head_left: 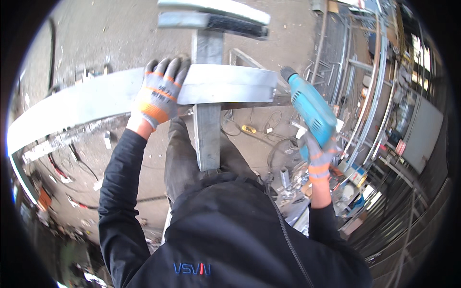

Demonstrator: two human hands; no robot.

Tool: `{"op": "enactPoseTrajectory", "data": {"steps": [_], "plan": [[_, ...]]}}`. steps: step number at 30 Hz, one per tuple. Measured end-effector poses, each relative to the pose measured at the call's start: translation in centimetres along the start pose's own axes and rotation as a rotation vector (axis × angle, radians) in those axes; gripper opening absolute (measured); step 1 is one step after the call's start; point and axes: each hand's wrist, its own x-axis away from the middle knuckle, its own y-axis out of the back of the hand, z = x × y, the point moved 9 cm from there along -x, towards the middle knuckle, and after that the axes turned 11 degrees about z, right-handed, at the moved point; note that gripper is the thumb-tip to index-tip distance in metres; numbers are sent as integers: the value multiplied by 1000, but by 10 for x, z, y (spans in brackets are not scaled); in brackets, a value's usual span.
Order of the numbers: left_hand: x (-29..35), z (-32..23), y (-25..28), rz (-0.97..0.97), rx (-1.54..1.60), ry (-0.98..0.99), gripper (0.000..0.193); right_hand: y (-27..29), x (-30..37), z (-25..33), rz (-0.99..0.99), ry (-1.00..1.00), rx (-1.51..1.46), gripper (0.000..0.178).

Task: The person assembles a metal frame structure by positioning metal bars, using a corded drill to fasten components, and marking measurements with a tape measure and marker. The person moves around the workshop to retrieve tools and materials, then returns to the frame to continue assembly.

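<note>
A long silvery metal profile (230, 84) lies crosswise in front of me, over a grey square steel tube (208, 134) that runs away from my body. My left hand (161, 98), in a grey and orange work glove, grips the profile left of the tube. Its dark fingertips reach over the far edge; the thumb is hidden. On the right, my gloved right hand (319, 156) is closed round the handle of a teal power drill (311, 106). The drill's black chuck points away from me, just beyond the profile's right end and apart from it.
Another pale metal piece (216, 21) sits across the tube's far end. Cables and a yellow item (248, 129) lie on the concrete floor (125, 29). At right are metal frames (353, 72), a grey panel (418, 137) and a pile of scrap and tools.
</note>
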Motion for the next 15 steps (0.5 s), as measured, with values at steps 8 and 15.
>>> {"op": "enactPoseTrajectory", "data": {"steps": [8, 15], "plan": [[-1, -19, 27, -104, 42, -55, 117, -3, -135, -185, -19, -155, 158, 72], [-13, -40, 20, 79, -125, 156, 131, -78, -259, -284, 274, -439, 72, 82]]}}
